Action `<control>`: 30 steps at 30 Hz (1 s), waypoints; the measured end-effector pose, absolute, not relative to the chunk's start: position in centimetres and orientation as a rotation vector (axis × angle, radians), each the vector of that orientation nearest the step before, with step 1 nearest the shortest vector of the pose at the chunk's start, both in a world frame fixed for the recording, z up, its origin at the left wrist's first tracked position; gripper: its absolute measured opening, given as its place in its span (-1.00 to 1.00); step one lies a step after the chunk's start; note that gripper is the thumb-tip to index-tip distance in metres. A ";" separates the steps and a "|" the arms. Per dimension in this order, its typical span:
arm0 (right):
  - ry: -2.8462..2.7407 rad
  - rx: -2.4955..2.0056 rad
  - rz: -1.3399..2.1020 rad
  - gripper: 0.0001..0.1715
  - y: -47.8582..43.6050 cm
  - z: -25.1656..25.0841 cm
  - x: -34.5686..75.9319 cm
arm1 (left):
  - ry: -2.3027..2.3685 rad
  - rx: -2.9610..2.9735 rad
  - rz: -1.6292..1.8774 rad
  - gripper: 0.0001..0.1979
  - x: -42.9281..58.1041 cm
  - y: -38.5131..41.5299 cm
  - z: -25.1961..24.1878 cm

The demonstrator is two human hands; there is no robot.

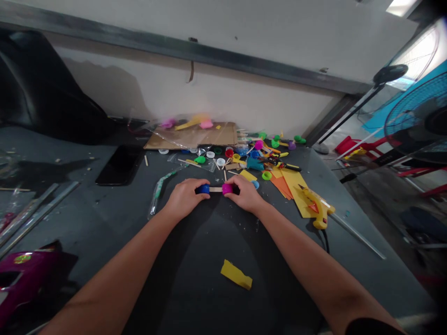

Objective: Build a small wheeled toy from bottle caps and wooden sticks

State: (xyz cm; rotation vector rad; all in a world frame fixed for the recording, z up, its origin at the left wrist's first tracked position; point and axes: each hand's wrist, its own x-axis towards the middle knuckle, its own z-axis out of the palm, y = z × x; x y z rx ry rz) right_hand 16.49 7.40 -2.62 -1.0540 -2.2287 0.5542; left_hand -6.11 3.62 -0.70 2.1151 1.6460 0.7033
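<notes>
Held at both ends
We pinch blue cap [204, 189] w/ L hand [188, 196], pink cap [227, 188] w/ R hand [245, 193], prob. steadying the wood [215, 189] (between 'em).

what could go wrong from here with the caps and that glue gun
The left hand grips the blue cap and the right hand the pink cap; uneven pressure might twist or loosen the pale strip between them. The yellow glue gun has its cord near the right forearm, which might snag it.
</notes>
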 end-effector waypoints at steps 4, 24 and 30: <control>-2.226 -1.049 0.547 -0.72 7.4 -2.6 16.5 | 1.646 2.118 0.709 -0.69 -6.1 3.5 -0.6; -2.221 -1.089 0.586 -0.72 7.3 -2.6 16.5 | 1.606 2.133 0.716 -0.72 -6.2 3.7 -0.7; -2.253 -1.078 0.540 -0.66 7.1 -2.5 16.3 | 1.602 2.097 0.734 -0.64 -6.3 3.5 -0.9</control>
